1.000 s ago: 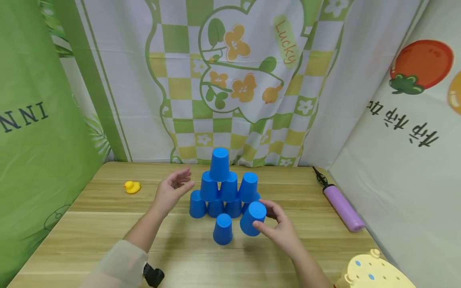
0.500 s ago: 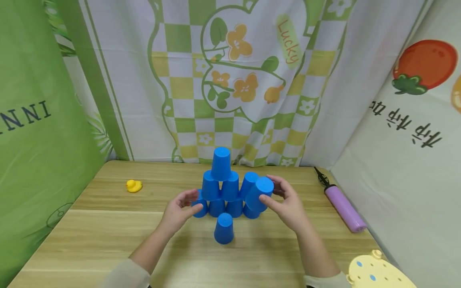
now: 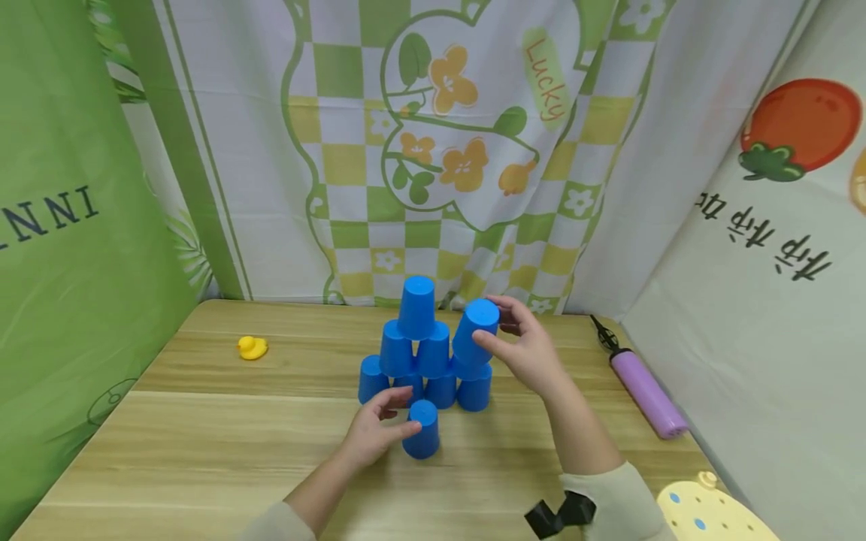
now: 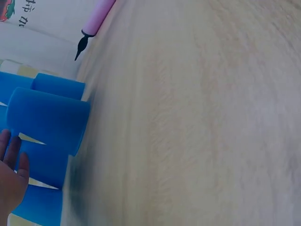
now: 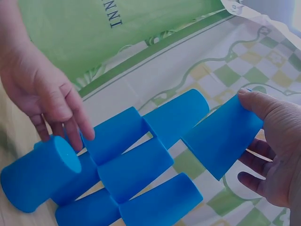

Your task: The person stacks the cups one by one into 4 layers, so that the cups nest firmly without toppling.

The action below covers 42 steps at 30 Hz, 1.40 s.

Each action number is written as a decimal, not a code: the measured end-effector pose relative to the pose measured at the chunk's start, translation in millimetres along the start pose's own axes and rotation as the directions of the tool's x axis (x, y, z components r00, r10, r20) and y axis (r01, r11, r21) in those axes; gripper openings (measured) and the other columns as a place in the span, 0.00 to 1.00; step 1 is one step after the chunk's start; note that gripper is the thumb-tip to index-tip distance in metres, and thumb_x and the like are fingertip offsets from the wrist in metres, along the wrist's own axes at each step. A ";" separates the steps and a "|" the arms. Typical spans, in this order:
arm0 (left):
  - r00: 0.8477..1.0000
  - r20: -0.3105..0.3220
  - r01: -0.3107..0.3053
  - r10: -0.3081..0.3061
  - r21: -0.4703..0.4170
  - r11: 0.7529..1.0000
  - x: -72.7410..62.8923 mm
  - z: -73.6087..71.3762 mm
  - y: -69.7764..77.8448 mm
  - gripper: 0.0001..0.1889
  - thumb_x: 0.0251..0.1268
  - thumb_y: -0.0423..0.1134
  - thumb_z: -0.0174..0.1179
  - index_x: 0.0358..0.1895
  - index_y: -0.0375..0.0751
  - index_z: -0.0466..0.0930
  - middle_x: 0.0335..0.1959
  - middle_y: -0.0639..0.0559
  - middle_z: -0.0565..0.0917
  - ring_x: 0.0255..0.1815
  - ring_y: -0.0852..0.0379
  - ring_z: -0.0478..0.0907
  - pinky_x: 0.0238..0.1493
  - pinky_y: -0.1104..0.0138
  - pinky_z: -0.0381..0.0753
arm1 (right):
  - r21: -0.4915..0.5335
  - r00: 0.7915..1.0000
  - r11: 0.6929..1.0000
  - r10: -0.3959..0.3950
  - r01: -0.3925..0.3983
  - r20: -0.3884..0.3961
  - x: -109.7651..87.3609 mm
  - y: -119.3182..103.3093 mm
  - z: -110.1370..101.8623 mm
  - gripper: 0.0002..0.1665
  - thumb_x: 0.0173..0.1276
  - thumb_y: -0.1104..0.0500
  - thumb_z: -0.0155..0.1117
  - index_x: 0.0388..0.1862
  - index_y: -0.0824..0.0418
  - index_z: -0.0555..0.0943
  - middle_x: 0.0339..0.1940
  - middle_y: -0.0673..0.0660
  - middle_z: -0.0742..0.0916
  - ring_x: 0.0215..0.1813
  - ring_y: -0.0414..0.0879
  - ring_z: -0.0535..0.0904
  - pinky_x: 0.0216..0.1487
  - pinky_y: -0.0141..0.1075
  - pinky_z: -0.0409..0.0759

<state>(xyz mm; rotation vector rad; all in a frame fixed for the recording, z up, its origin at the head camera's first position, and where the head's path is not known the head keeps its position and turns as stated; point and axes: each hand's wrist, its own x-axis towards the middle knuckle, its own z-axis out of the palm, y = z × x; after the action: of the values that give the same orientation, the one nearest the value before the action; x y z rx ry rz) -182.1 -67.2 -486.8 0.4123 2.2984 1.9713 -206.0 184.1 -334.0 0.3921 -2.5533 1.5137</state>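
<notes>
In the head view my right hand holds a blue cup upside down and slightly tilted, thumb in front and fingers behind. The held cup hangs beside the upper cups in the right wrist view. Upside-down blue cups form a stack, with one top cup over a middle row and a bottom row. The right middle cup is mostly hidden behind the held one. My left hand, fingers loosely spread, is beside a single front cup; whether it touches I cannot tell.
A yellow toy duck sits at the table's left. On the right lie a purple hand pump and, nearer, a pale yellow perforated object. Curtains stand behind the wooden table.
My right hand has raised the cup from low in front of the stack to above its right side. My left hand has moved from the stack's left towards the front cup.
</notes>
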 end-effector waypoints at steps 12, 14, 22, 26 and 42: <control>1.000 -0.013 0.026 -0.025 0.054 0.998 -0.4 11.0 -15.6 0.31 0.59 0.47 0.70 0.63 0.37 0.73 0.61 0.42 0.79 0.62 0.43 0.74 0.60 0.54 0.75 | -0.042 1.000 0.999 0.006 -0.005 0.022 28.2 -2.1 2.6 0.36 0.67 0.50 0.67 0.71 0.56 0.68 0.65 0.61 0.77 0.67 0.57 0.71 0.71 0.54 0.68; 0.999 -0.018 0.034 -0.033 0.051 0.998 0.1 11.9 -16.5 0.32 0.59 0.47 0.70 0.64 0.37 0.73 0.61 0.42 0.79 0.63 0.42 0.74 0.62 0.52 0.75 | -0.037 1.000 0.999 0.014 -0.013 0.025 32.0 -2.2 3.3 0.36 0.67 0.49 0.67 0.71 0.54 0.68 0.65 0.60 0.77 0.67 0.57 0.71 0.71 0.54 0.68; 0.998 -0.026 0.064 -0.063 0.051 0.997 -0.1 13.9 -15.5 0.32 0.58 0.49 0.70 0.63 0.37 0.74 0.61 0.41 0.79 0.63 0.41 0.74 0.62 0.48 0.74 | 0.005 0.997 0.998 0.060 -0.060 0.038 45.3 5.0 6.6 0.36 0.67 0.47 0.67 0.71 0.52 0.67 0.64 0.60 0.78 0.67 0.56 0.72 0.70 0.54 0.68; 0.997 -0.034 0.067 -0.065 0.050 0.996 -1.6 13.5 -15.8 0.31 0.58 0.49 0.70 0.62 0.38 0.75 0.60 0.42 0.79 0.62 0.42 0.74 0.62 0.48 0.74 | 0.025 0.997 0.997 0.069 -0.070 0.043 48.6 8.6 7.4 0.36 0.67 0.47 0.66 0.71 0.53 0.67 0.63 0.61 0.78 0.66 0.56 0.72 0.69 0.54 0.69; 0.993 -0.097 0.069 -0.065 0.034 0.997 -9.2 -0.3 -5.8 0.25 0.58 0.44 0.71 0.59 0.42 0.78 0.56 0.44 0.81 0.59 0.46 0.76 0.60 0.51 0.76 | 0.054 0.995 0.994 0.091 -0.094 0.050 52.3 11.8 16.2 0.36 0.68 0.49 0.65 0.72 0.52 0.65 0.64 0.62 0.77 0.67 0.58 0.72 0.71 0.55 0.68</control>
<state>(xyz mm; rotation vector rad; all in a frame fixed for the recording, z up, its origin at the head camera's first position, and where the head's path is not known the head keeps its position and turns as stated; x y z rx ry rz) -174.1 -70.6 -493.5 0.2454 2.3757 1.9603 -259.4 167.5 -338.3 0.3249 -2.6036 1.6305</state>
